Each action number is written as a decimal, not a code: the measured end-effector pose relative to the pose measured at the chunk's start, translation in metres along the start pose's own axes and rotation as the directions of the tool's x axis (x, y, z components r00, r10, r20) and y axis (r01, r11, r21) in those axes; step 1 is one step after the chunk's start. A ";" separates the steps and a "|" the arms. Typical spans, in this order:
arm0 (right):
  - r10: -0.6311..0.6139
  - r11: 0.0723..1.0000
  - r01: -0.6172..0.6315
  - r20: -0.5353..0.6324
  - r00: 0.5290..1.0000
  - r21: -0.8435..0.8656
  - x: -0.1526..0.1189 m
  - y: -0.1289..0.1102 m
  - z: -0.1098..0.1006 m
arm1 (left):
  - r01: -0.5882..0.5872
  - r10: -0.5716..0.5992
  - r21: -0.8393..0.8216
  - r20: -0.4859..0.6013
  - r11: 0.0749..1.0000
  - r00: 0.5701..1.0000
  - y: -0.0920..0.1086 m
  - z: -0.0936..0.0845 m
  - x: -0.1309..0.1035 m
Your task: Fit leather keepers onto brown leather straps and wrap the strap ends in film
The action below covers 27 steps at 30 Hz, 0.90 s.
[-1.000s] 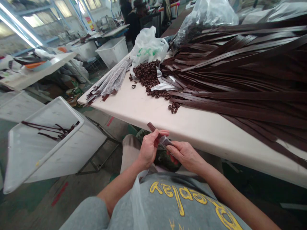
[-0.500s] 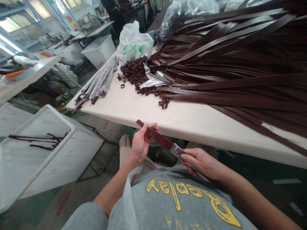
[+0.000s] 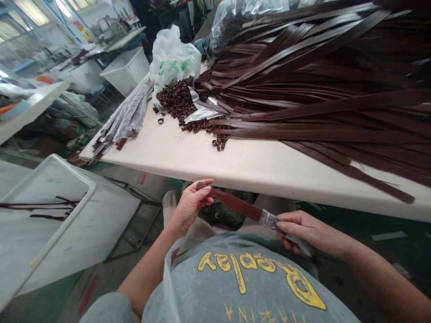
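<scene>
"Where is the strap?"

"The flat reddish-brown strap (image 3: 239, 204) is just off the near edge of the long white surface (image 3: 158, 150), over the person's lap. Its left end is pinched between the fingers of the left hand (image 3: 190, 204). The right hand (image 3: 305, 228) has its fingers clamped on the clear plastic sleeve (image 3: 267, 218) covering the right part."

"Any open room?"

"Yes, a bare stretch along the near edge, between the bundle of plastic-wrapped brown straps (image 3: 129, 110) at the left and the broad pile of dark brown straps (image 3: 323, 107) at the right. One strap end from that pile pokes close to the near edge, far over to the right."

"And the containers?"

"The large white plastic bin (image 3: 76, 175) on the left holds at least three thin dark strips (image 3: 55, 206). On the surface, the white plastic bag with green marking (image 3: 175, 54) touches a heap of small dark brown loops (image 3: 177, 96). A crumpled clear plastic bag (image 3: 249, 15) is beyond; I cannot tell its contents."

"Counts?"

"One strap in the hands, one single dark loop (image 3: 160, 121) apart from the heap; the heap and pile are too tangled to count."
</scene>
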State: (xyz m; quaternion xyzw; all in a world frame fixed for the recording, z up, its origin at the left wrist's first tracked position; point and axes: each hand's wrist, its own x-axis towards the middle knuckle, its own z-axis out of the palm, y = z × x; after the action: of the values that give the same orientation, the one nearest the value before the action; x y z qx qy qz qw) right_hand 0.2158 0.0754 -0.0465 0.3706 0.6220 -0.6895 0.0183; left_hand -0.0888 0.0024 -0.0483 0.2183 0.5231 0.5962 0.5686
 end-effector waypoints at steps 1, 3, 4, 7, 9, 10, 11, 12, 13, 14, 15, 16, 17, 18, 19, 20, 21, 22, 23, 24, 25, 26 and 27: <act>-0.056 0.996 0.054 -0.031 0.998 -0.074 0.002 -0.001 0.001 | 0.016 -0.017 0.010 0.019 1.000 1.000 -0.002 0.004 -0.001; -0.161 0.971 0.141 -0.088 0.983 -0.193 0.010 -0.008 0.008 | 0.041 -0.043 0.031 0.055 0.999 0.998 -0.009 0.015 -0.003; -0.194 0.962 0.168 -0.105 0.975 -0.216 0.016 -0.012 0.013 | 0.051 -0.054 0.041 0.074 0.998 0.996 -0.013 0.021 -0.004; -0.252 0.954 0.222 -0.140 0.957 -0.201 0.031 -0.023 0.029 | 0.065 -0.071 0.055 0.111 0.996 0.991 -0.025 0.033 -0.005; -0.288 0.942 0.246 -0.174 0.942 -0.229 0.037 -0.027 0.033 | 0.065 -0.074 0.074 0.126 0.995 0.989 -0.026 0.035 -0.005; -0.292 0.939 0.244 -0.184 0.939 -0.244 0.038 -0.027 0.033 | 0.061 -0.075 0.103 0.141 0.993 0.987 -0.025 0.033 -0.005; -0.283 0.940 0.234 -0.182 0.942 -0.250 0.038 -0.026 0.032 | 0.047 -0.072 0.153 0.161 0.987 0.984 -0.022 0.031 -0.005; -0.267 0.943 0.221 -0.167 0.949 -0.251 0.037 -0.026 0.029 | 0.024 -0.065 0.221 0.182 0.975 0.981 -0.018 0.029 -0.005; -0.253 0.943 0.209 -0.152 0.955 -0.259 0.035 -0.025 0.026 | -0.012 -0.050 0.303 0.198 0.953 0.979 -0.015 0.026 -0.004; -0.256 0.935 0.205 -0.152 0.955 -0.288 0.034 -0.024 0.024 | -0.055 -0.029 0.390 0.207 0.919 0.978 -0.011 0.024 -0.004; -0.282 0.917 0.212 -0.173 0.944 -0.338 0.033 -0.024 0.022 | -0.094 -0.006 0.467 0.210 0.879 0.978 -0.009 0.023 -0.004; -0.331 0.886 0.228 -0.207 0.921 -0.403 0.034 -0.024 0.021 | -0.121 0.012 0.522 0.208 0.844 0.978 -0.009 0.023 -0.003; -0.394 0.848 0.247 -0.246 0.885 -0.469 0.035 -0.025 0.022 | -0.133 0.020 0.551 0.207 0.824 0.978 -0.010 0.025 -0.003; -0.464 0.807 0.271 -0.279 0.841 -0.524 0.037 -0.025 0.025 | -0.132 0.018 0.557 0.206 0.820 0.978 -0.013 0.027 -0.002; -0.526 0.771 0.296 -0.302 0.795 -0.564 0.040 -0.025 0.029 | -0.120 0.006 0.543 0.207 0.831 0.978 -0.017 0.030 -0.002; -0.579 0.739 0.320 -0.317 0.751 -0.593 0.044 -0.025 0.034 | -0.099 -0.011 0.513 0.208 0.853 0.978 -0.021 0.034 -0.002; -0.624 0.709 0.338 -0.326 0.711 -0.619 0.049 -0.024 0.038 | -0.075 -0.029 0.477 0.208 0.876 0.978 -0.026 0.038 -0.002; -0.664 0.677 0.348 -0.334 0.669 -0.649 0.053 -0.023 0.043 | -0.054 -0.043 0.441 0.206 0.896 0.978 -0.031 0.041 -0.002; -0.702 0.642 0.353 -0.337 0.627 -0.680 0.057 -0.022 0.046 | -0.033 -0.054 0.406 0.200 0.913 0.978 -0.036 0.044 -0.001; -0.735 0.608 0.356 -0.333 0.591 -0.710 0.060 -0.020 0.048 | -0.016 -0.061 0.372 0.194 0.928 0.979 -0.039 0.046 -0.001; -0.761 0.578 0.360 -0.323 0.563 -0.732 0.063 -0.018 0.049 | -0.004 -0.065 0.343 0.189 0.939 0.980 -0.041 0.048 0.000; -0.783 0.550 0.370 -0.308 0.541 -0.748 0.064 -0.016 0.049 | 0.003 -0.064 0.318 0.183 0.948 0.981 -0.043 0.049 0.000; -0.797 0.529 0.379 -0.291 0.529 -0.759 0.064 -0.014 0.049 | 0.006 -0.062 0.297 0.179 0.955 0.982 -0.043 0.050 0.000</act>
State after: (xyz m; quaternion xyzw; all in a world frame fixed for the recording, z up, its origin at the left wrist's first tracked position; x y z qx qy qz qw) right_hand 0.1385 0.0642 -0.0713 0.2928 0.8683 -0.2460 -0.3159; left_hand -0.0267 0.0126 -0.0684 0.3464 0.5543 0.4787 0.5862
